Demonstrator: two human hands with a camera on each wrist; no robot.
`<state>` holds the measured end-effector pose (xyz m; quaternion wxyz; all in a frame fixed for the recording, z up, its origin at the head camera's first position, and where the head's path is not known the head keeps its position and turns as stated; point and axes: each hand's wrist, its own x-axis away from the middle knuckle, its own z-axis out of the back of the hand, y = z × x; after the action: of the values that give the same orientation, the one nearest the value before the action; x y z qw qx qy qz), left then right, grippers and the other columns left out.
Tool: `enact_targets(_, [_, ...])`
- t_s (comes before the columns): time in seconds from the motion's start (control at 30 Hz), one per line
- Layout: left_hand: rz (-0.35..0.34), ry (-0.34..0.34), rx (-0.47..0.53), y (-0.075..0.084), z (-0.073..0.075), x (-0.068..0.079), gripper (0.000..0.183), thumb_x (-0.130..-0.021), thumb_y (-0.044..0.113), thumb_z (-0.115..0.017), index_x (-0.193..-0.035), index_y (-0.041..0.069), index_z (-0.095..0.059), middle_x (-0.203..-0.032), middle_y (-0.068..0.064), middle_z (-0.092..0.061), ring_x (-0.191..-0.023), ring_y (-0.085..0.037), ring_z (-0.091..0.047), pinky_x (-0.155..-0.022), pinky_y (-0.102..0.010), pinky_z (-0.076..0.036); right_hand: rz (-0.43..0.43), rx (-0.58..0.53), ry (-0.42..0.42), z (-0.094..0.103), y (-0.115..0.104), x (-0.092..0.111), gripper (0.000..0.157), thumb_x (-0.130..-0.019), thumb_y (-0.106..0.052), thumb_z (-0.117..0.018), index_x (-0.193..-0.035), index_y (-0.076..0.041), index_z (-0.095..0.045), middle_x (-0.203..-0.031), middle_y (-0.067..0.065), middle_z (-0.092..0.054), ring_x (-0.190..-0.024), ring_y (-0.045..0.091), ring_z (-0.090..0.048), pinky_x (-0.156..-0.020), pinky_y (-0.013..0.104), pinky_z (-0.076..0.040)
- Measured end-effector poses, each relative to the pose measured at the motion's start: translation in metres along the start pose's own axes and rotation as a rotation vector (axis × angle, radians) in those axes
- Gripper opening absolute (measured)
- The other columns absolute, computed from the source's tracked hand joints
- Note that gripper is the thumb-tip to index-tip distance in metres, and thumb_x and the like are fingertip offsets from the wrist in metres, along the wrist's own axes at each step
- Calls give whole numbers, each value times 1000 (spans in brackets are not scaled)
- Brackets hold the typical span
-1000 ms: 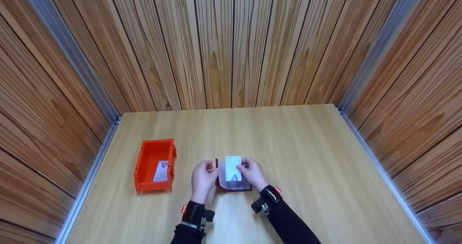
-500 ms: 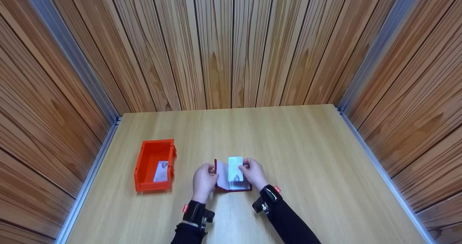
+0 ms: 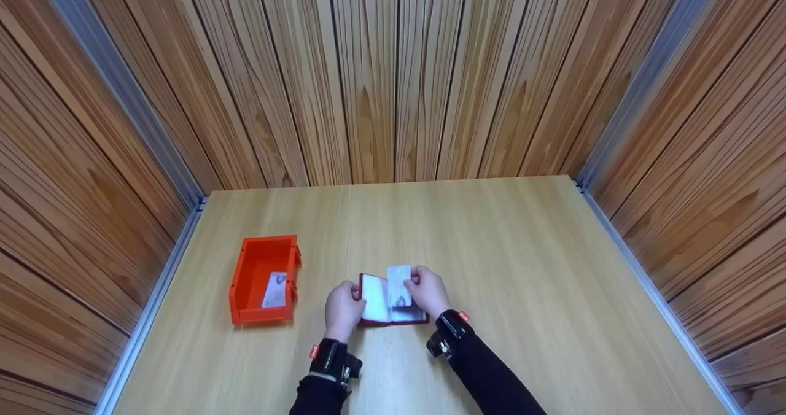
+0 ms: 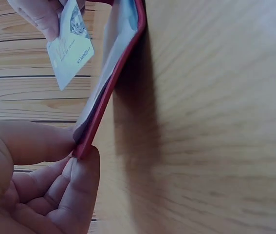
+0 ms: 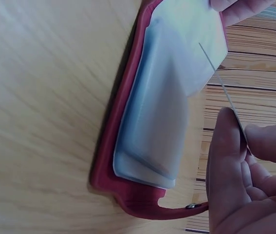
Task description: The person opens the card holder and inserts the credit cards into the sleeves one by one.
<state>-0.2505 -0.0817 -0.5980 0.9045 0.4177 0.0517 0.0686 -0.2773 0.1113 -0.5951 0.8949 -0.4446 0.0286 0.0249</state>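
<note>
A red card holder (image 3: 374, 297) with translucent sleeves (image 5: 155, 112) lies spread open at the front middle of the table. My left hand (image 3: 343, 310) pinches the edge of its left cover between thumb and fingers. A pale card (image 3: 398, 280) is held by my right hand (image 3: 428, 292) above the sleeves, pinched at its right side. In the left wrist view, the card (image 4: 70, 51) shows printed lettering and a small picture. The right wrist view shows it edge-on, apart from the sleeves. A red strap (image 5: 152, 210) with a metal snap sticks out from the holder.
Left of the hands, an orange bin (image 3: 242, 280) stands on the table (image 3: 503, 249), with another pale card (image 3: 274, 289) inside. Wood-panelled walls (image 3: 393, 96) rise at the back and sides, with metal rails (image 3: 657, 304) along the table's side edges.
My left hand has taken hold of the holder's left cover and drawn it further left, so the holder lies wider open. The right hand keeps the card above it, nearly still.
</note>
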Motion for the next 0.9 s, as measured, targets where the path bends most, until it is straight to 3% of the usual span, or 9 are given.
enact_targets(0.17, [23,-22,-29,-3,0,-2,19,-80,-3,-72,-97,-3,-66,-79,-6,-60,-75,-23,-57,-71,-40,-49,22,40,7,-1,-2,0,16,-88,-6,-68,-99,4,-63,-85,7,-64,-79,23,-60,-75,38,-50])
enact_targets(0.67, [-37,9,-67,-12,-4,-3,13,-72,-5,-69,-83,-1,-63,-71,-6,-59,-70,-26,-57,-67,-43,-47,1,88,7,-6,-5,-2,13,-87,-6,-69,-94,2,-62,-82,6,-62,-78,23,-59,-74,39,-49])
enact_targets(0.9, [-26,1,-76,-15,-7,-3,12,-72,-6,-67,-81,0,-61,-71,-6,-59,-70,-27,-57,-67,-43,-47,-5,104,-6,-10,-6,-3,13,-87,-6,-70,-93,1,-61,-83,7,-62,-80,25,-60,-75,40,-50])
